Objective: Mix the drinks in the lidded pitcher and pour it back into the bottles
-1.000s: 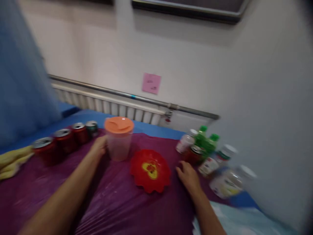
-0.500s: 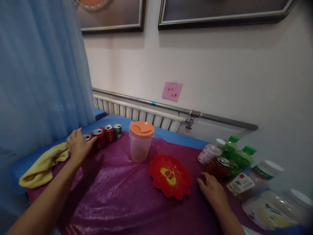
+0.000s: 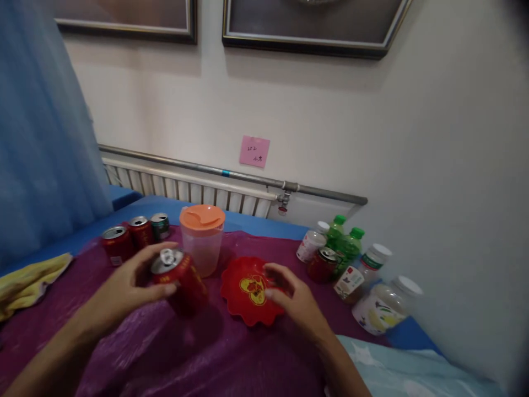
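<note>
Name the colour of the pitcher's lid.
Orange; the pitcher's lid shows best in the head view.

We see a glossy metal red can (image 3: pixel 181 280) with a bare silver top, shiny purple plastic sheet (image 3: pixel 215 353) wrinkled over the table, smooth glossy red plastic plate (image 3: pixel 250 289), translucent matt plastic pitcher (image 3: pixel 202 242) with an orange plastic lid, soft yellow cloth (image 3: pixel 28 278), pink paper note (image 3: pixel 254 151).

Five cans (image 3: pixel 181 278), one pitcher (image 3: pixel 202 239), one red dish (image 3: pixel 248 289), two green bottles (image 3: pixel 345 248), three white-capped bottles (image 3: pixel 386 306).
</note>
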Available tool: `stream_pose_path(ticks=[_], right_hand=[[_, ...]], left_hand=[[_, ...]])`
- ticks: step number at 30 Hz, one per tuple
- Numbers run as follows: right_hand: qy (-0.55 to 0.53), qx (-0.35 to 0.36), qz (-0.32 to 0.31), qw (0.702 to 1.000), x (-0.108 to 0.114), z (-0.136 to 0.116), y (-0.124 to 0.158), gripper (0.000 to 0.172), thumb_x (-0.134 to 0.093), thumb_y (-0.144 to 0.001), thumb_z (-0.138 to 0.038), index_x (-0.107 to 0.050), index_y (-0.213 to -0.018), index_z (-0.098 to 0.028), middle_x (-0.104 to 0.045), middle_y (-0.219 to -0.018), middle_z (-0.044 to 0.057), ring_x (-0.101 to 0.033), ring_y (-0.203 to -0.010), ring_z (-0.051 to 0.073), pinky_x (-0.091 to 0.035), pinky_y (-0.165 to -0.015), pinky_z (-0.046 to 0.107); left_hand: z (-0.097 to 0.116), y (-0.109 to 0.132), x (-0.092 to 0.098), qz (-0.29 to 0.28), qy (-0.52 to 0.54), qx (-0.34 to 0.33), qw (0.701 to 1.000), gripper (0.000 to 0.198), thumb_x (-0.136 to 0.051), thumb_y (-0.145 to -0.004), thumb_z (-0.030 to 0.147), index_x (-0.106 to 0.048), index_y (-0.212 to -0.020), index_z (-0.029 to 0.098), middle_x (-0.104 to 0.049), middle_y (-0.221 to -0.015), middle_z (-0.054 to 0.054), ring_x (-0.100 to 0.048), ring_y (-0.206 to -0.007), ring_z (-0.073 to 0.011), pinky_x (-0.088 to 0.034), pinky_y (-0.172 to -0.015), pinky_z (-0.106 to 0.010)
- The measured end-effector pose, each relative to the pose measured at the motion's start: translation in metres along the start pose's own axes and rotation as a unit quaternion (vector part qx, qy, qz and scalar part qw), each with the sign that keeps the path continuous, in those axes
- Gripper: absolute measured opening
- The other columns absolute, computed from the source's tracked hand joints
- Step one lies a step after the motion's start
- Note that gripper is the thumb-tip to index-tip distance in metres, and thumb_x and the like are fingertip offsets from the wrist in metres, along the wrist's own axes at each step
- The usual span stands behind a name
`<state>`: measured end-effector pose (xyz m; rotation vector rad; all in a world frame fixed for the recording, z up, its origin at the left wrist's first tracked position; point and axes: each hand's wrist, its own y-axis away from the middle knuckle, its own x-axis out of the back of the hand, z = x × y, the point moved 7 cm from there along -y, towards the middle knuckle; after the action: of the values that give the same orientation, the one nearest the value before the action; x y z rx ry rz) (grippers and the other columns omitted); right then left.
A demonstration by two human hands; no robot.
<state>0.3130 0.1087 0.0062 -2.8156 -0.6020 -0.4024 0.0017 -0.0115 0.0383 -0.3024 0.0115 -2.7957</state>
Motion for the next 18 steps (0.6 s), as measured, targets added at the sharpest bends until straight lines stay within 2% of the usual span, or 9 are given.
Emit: stream_pose_path(ticks=[3,5,9,10,12,14,15,16,18], right_hand=[[-0.141,-0.033,-0.157,0.977,-0.036,-0.019,0.018,0.081,-0.088,-0.058,-0.031,-0.06,-0.134,-0.027,-0.061,-0.141,0.006,-0.053,-0.132,0.03,-0.038,-0.114,0.043],[-0.204,-0.042,-0.218,0.953,-0.045,-0.026,0.027,0.092,-0.093,-0.051,-0.03,-0.058,-0.137,-0.027,-0.061,-0.14,0.005,-0.053,-0.132,0.031,-0.037,-0.114,0.043],[-0.305,-0.047,-0.194,0.931,-0.037,-0.027,0.028,0.092,-0.096,-0.044,-0.034,-0.063,-0.129,-0.024,-0.07,-0.124,0.004,-0.063,-0.119,0.031,-0.044,-0.106,0.041],[-0.323,-0.048,-0.173,0.929,-0.033,-0.024,0.026,0.09,-0.096,-0.043,-0.032,-0.065,-0.127,-0.024,-0.072,-0.12,0.003,-0.064,-0.116,0.031,-0.046,-0.104,0.041],[-0.363,-0.05,-0.131,0.921,-0.027,-0.015,0.021,0.082,-0.093,-0.045,-0.027,-0.066,-0.122,-0.023,-0.075,-0.113,0.004,-0.068,-0.108,0.03,-0.051,-0.096,0.04],[-0.395,-0.047,-0.076,0.914,-0.021,-0.004,0.014,0.074,-0.089,-0.047,-0.022,-0.067,-0.118,-0.023,-0.076,-0.105,0.004,-0.071,-0.098,0.03,-0.055,-0.087,0.039],[-0.404,-0.044,-0.043,0.913,-0.017,0.002,0.011,0.07,-0.088,-0.048,-0.02,-0.068,-0.115,-0.022,-0.077,-0.102,0.004,-0.072,-0.094,0.029,-0.055,-0.085,0.039],[-0.409,-0.041,-0.011,0.912,-0.013,0.008,0.008,0.067,-0.086,-0.048,-0.019,-0.068,-0.112,-0.022,-0.077,-0.101,0.004,-0.072,-0.092,0.028,-0.056,-0.084,0.038],[-0.408,-0.041,0.041,0.911,-0.007,0.017,0.003,0.063,-0.085,-0.049,-0.017,-0.069,-0.11,-0.022,-0.077,-0.102,0.003,-0.072,-0.089,0.024,-0.055,-0.084,0.035]], left_hand=[[0.022,0.003,-0.079,-0.197,0.074,-0.016,0.977,0.079,-0.089,-0.059,0.041,-0.053,-0.128,0.028,-0.059,-0.136,-0.005,-0.055,-0.127,-0.0244,-0.047,-0.111,-0.034],[0.04,0.005,-0.118,-0.282,0.077,-0.055,0.955,0.077,-0.086,-0.061,0.037,-0.053,-0.131,0.03,-0.058,-0.136,-0.004,-0.054,-0.128,-0.0251,-0.042,-0.116,-0.04],[0.074,0.001,-0.151,-0.328,0.049,-0.115,0.936,0.077,-0.083,-0.063,0.03,-0.054,-0.134,0.035,-0.055,-0.142,-0.001,-0.051,-0.133,-0.0241,-0.041,-0.117,-0.041],[0.083,-0.005,-0.144,-0.283,0.051,-0.131,0.949,0.075,-0.085,-0.063,0.033,-0.056,-0.132,0.034,-0.056,-0.142,-0.001,-0.051,-0.133,-0.0235,-0.043,-0.116,-0.039],[0.097,-0.024,-0.103,-0.087,0.082,-0.183,0.976,0.068,-0.086,-0.064,0.041,-0.062,-0.126,0.029,-0.061,-0.136,-0.002,-0.056,-0.126,-0.0214,-0.048,-0.109,-0.033],[0.093,-0.037,-0.04,0.179,0.132,-0.221,0.949,0.056,-0.08,-0.072,0.044,-0.064,-0.121,0.024,-0.065,-0.127,-0.002,-0.061,-0.117,-0.0164,-0.049,-0.102,-0.026],[0.083,-0.044,-0.015,0.262,0.143,-0.221,0.928,0.051,-0.076,-0.077,0.039,-0.061,-0.124,0.025,-0.064,-0.129,0.0,-0.058,-0.119,-0.0123,-0.045,-0.106,-0.023],[0.069,-0.052,0.007,0.329,0.148,-0.207,0.909,0.05,-0.073,-0.08,0.034,-0.058,-0.126,0.023,-0.062,-0.13,0.0,-0.056,-0.119,-0.0101,-0.041,-0.11,-0.023],[0.029,-0.077,0.033,0.373,0.149,-0.12,0.908,0.047,-0.068,-0.083,0.025,-0.055,-0.127,0.017,-0.062,-0.122,-0.004,-0.059,-0.106,-0.0116,-0.047,-0.107,-0.033]])
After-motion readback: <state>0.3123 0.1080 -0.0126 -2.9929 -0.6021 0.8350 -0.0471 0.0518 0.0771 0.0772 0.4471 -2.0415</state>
